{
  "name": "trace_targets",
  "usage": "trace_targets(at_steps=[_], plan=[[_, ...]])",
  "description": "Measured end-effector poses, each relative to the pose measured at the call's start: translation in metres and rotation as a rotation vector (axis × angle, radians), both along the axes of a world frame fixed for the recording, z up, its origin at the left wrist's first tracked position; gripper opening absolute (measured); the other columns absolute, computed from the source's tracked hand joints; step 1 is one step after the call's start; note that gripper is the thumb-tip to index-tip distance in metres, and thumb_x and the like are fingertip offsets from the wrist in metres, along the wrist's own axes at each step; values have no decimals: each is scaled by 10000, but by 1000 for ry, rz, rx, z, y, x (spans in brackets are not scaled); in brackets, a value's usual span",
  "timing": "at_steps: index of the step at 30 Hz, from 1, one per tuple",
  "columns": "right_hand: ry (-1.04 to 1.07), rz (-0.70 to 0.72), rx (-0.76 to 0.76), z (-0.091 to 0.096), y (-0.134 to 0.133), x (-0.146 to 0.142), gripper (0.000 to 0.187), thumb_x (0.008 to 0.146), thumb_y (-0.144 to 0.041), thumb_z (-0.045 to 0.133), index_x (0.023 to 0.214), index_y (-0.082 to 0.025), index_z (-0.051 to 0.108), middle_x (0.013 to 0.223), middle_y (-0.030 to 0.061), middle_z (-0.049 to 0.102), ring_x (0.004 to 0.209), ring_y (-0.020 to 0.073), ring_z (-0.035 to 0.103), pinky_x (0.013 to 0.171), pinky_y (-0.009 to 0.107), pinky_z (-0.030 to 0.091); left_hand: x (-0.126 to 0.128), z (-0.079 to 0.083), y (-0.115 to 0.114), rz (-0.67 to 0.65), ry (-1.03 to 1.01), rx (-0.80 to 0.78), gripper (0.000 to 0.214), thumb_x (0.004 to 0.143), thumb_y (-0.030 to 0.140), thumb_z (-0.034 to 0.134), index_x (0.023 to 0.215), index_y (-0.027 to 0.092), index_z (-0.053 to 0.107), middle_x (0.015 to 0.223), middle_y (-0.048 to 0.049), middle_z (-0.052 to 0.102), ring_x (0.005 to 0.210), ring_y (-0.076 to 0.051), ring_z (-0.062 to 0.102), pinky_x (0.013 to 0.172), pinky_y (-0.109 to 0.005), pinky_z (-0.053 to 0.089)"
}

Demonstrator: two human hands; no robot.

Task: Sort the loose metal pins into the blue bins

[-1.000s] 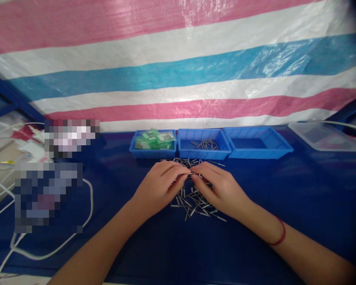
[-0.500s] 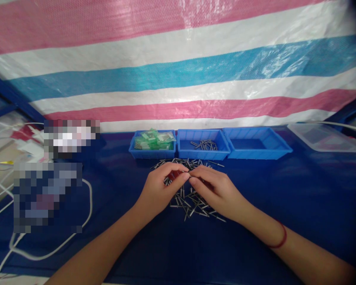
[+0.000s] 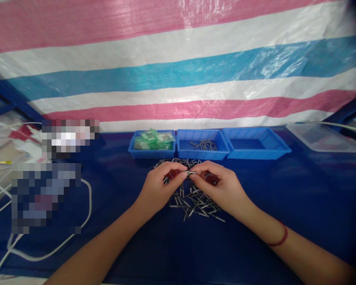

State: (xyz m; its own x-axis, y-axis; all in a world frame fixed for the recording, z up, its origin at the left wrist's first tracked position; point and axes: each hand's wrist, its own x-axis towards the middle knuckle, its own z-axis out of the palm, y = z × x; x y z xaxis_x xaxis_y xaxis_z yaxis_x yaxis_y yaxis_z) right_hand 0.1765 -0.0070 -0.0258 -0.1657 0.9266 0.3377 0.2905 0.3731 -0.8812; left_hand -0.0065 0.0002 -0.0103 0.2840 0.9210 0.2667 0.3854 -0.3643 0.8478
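Note:
A loose heap of small metal pins point(image 3: 192, 202) lies on the blue table cover in front of me. My left hand point(image 3: 158, 190) and my right hand point(image 3: 222, 188) hover just above it, fingertips meeting. Between them both hands pinch one short metal pin point(image 3: 191, 173), held level. My left hand also curls round a few more pins in its palm. A red string circles my right wrist.
Three blue bins stand in a row behind the heap: the left bin point(image 3: 152, 152) holds green packets, the middle bin point(image 3: 203, 152) a few pins, the right bin point(image 3: 256, 152) looks bare. A clear lid point(image 3: 326, 138) lies far right. White cables point(image 3: 47, 249) loop at left.
Both hands have lifted slightly off the heap, and their fingers have opened out round the pin, which now shows between the fingertips.

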Motion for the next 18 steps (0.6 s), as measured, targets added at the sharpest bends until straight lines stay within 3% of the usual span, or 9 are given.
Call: trace_targets(at_steps=[5,11,15,18], plan=[[-47,-37,114,6,-3,0,64,816,-260,643,826,-197,649,757,11,626,560,97,502,493,239,388,-1,-2,3,-15,78,45,132,874,267,586,951,184,653,882,-21,673,787,-139,620,720,-245,465],[-103,-48,184,12,-5,3,149,844,-302,619,746,-189,617,679,4,600,544,100,488,504,246,398,1,8,-3,-175,175,196,157,924,230,497,952,159,635,934,-57,636,859,-143,594,804,-257,456],[-65,-248,240,18,10,11,154,860,-328,595,926,-204,657,798,32,670,566,119,539,493,254,423,-3,16,-3,-57,237,263,248,934,233,467,1156,169,557,936,-48,623,817,-134,576,796,-259,457],[-236,-435,396,21,28,22,192,876,-343,570,971,-209,669,805,45,679,586,144,551,565,296,456,-10,18,3,-36,320,269,246,940,241,452,1148,181,567,935,-42,629,813,-134,578,786,-261,449]])
